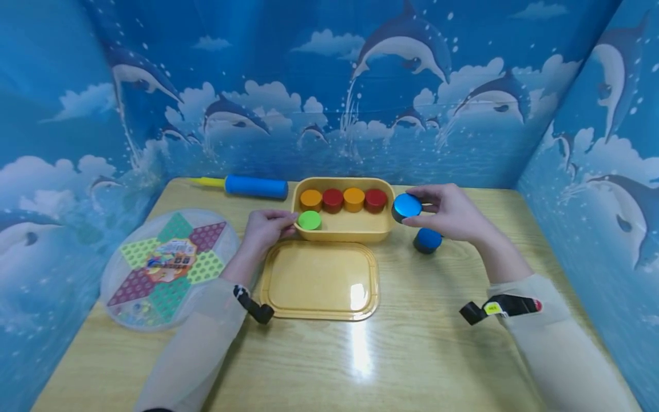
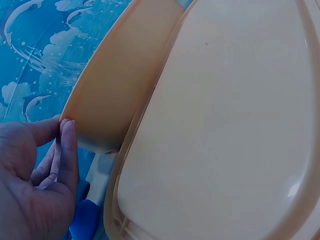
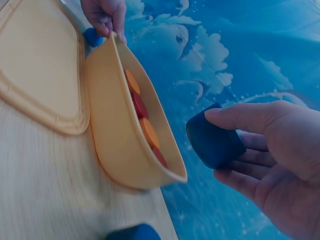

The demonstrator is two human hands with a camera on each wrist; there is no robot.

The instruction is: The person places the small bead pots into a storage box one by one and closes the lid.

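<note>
My left hand [image 1: 269, 229] pinches the left rim of a yellow plastic box [image 1: 355, 231]. Inside the box, a back row holds orange [image 1: 311, 199] and dark red [image 1: 332, 200] round pieces by turns, and a green round piece [image 1: 310, 220] sits at the front left. My right hand [image 1: 453, 213] grips a blue round piece [image 1: 407, 207] between thumb and fingers, raised beside the box's right end. Below that hand a second blue piece [image 1: 428, 240] stands on the table. In the right wrist view the held blue piece [image 3: 212, 137] is apart from the box rim.
A yellow lid [image 1: 319, 280] lies flat in front of the box. To the left is a round Chinese checkers set [image 1: 170, 269] in clear plastic. Behind it lies a blue pump [image 1: 256, 186] with a yellow tip. Dolphin-printed curtains [image 1: 329, 91] enclose the table's back and sides.
</note>
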